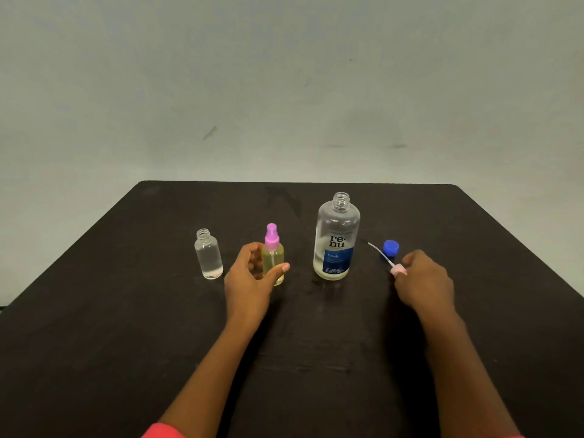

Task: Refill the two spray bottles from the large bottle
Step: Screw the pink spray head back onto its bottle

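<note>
Three bottles stand upright in a row on the dark brown surface (126, 311), which meets a pale grey-green wall (284, 90) at its far edge. Farthest left is a small clear plastic bottle (208, 257), uncapped, with a little clear liquid at the bottom. Near it to the right is a small bottle of yellow liquid (274, 257) that wears a pink-purple spray top (271, 237). The person's left grip (252, 276) curls round this bottle, the thumb lying across its front and the fingers bent behind it. Further right, apart from the yellow one, stands the large clear plastic bottle with a blue label (336, 238), its neck open and liquid low in its base. A round blue screw cap (391, 247) lies on the surface just right of it. The right grip (423, 282) pinches a pale pink spray head (397, 270) close to the blue cap, and its thin clear dip tube (379, 252) slants up and left towards the large bottle. A coral-pink sleeve (161, 431) shows at the left forearm.
</note>
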